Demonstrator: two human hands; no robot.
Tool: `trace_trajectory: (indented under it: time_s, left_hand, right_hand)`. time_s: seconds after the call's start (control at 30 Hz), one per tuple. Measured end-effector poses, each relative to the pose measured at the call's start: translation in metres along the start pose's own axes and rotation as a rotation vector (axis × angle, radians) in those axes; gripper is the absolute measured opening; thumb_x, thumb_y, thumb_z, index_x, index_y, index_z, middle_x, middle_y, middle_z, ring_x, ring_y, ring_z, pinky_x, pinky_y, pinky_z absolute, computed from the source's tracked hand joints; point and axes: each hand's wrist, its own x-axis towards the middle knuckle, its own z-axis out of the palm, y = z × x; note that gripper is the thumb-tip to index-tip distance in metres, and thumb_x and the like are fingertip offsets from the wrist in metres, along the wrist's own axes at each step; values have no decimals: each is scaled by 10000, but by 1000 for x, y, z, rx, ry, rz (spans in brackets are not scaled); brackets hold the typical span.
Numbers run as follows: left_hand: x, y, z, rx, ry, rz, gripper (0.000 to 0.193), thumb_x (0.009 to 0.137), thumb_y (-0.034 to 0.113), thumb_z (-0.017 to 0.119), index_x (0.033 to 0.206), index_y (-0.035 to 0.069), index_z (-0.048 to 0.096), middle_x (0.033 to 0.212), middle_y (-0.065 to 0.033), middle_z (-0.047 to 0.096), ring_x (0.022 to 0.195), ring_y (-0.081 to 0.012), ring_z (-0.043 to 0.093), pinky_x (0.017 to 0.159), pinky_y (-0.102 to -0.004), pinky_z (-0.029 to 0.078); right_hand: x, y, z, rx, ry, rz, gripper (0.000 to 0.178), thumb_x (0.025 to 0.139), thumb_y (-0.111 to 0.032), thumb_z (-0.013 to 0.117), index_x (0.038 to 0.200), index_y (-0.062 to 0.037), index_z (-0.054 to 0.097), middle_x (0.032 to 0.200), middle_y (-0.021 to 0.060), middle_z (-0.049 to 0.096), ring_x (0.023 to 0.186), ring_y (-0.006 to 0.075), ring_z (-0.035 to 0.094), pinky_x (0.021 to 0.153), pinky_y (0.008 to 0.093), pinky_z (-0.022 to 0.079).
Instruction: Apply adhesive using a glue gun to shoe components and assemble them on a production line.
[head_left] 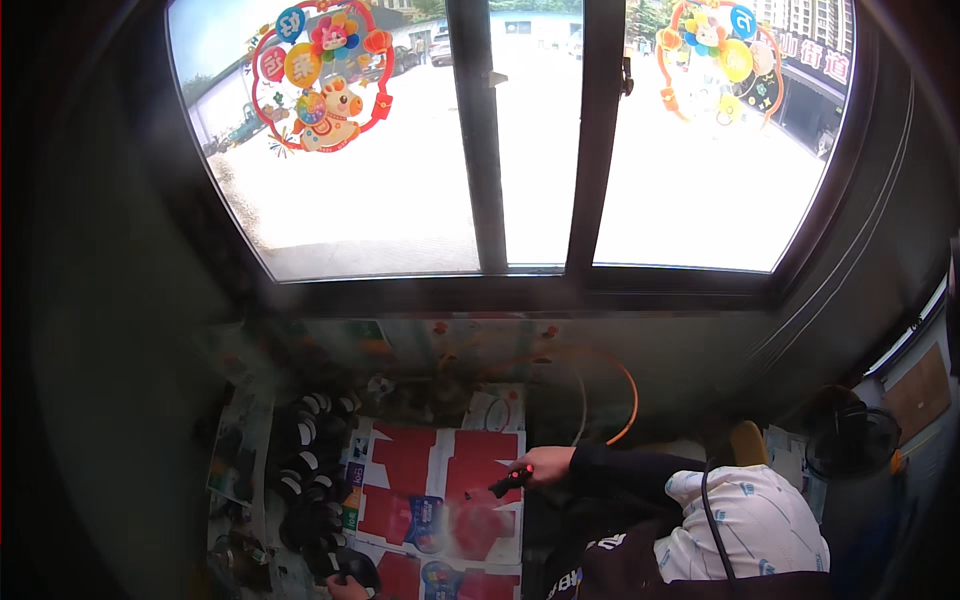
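My right hand (552,465) is closed around a small black handheld tool with red parts (512,482). Its narrow tip points left, over flattened red-and-white cardboard (487,455). At the lower edge my left hand (346,588) shows only in part, against a dark rounded piece (357,568) that it seems to grip. Up the left side runs a pile of similar black rounded pieces with white patches (302,462); their kind is hard to make out. Blue printed packaging pictures (425,522) show on the cardboard, and a pale haze blurs the area below the tool.
An orange hose (634,395) loops behind the work surface, below a large dark-framed window (530,290). Dark clutter (415,400) lies at the back. White patterned cloth (745,525) covers my lap on the right, with a round black object (850,440) beyond it.
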Motion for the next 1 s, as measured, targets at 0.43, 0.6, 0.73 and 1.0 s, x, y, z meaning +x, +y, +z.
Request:
trace_trajectory:
  time_s: [0.43,0.6,0.73,1.0]
  left_hand:
    - [-183,163,110,530,-643,473,247,732,130,688,972,76,709,1016,-121,666,1067,-359,606,1028,-488,448]
    - [-169,191,152,715,-569,607,189,851,148,587,973,106,725,1059,-96,671,1101,-336,599,1112,-536,365]
    - [-172,188,169,755,-543,579,200,875,175,578,992,108,725,1081,-82,679,1113,-316,597,1111,-589,339]
    - [-214,199,132,351,-409,267,624,833,42,599,1444,56,472,1457,-207,456,1382,-402,409,1158,-505,339]
  right_hand:
    - [111,20,-36,69,-201,-174,405,784,-226,661,1154,-62,649,1005,165,699,974,332,666,841,437,495]
    - [122,34,-56,86,-244,-207,379,805,-231,647,1146,-66,662,1019,158,709,983,314,677,865,414,503]
    - [131,56,-41,195,-211,-220,366,808,-217,642,1140,-67,674,1029,156,716,971,310,683,867,403,512]
    - [129,72,-20,30,-265,-232,364,892,-222,597,1220,-74,650,1047,176,707,957,290,680,844,419,519]
